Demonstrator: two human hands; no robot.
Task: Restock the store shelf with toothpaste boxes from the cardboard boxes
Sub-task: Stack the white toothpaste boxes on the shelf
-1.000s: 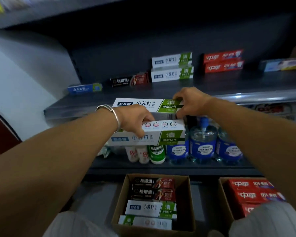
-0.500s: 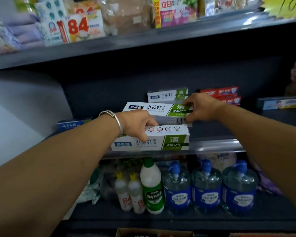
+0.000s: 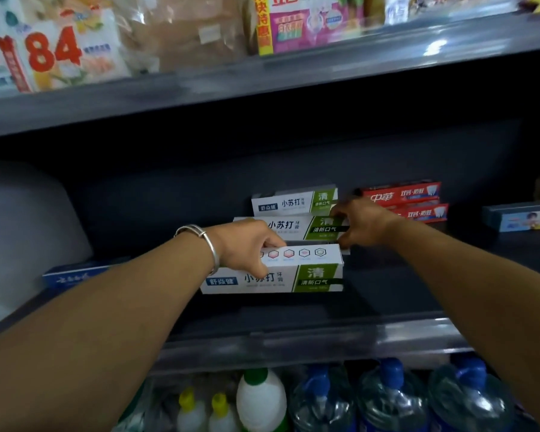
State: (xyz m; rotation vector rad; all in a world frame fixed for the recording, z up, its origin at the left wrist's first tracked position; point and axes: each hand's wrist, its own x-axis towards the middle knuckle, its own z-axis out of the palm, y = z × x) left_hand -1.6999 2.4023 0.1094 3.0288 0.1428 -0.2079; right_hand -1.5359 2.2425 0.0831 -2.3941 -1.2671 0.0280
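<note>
My left hand (image 3: 247, 244) grips a white and green toothpaste box (image 3: 296, 269) from above, over the dark middle shelf (image 3: 387, 294). My right hand (image 3: 360, 224) holds the right end of a second, matching box (image 3: 296, 227) just behind the first. Behind both lies another white and green box (image 3: 293, 201) at the back of the shelf. The cardboard boxes are out of view.
Two stacked red toothpaste boxes (image 3: 409, 202) lie right of my right hand, a blue box (image 3: 524, 217) further right, another blue box (image 3: 75, 274) at the left. The upper shelf (image 3: 262, 85) carries packaged goods. Bottles (image 3: 387, 397) stand on the shelf below.
Both hands have carried their boxes up and forward over the middle shelf, toward the boxes at the back. The view has tilted up, and the cardboard boxes on the floor have dropped out of sight.
</note>
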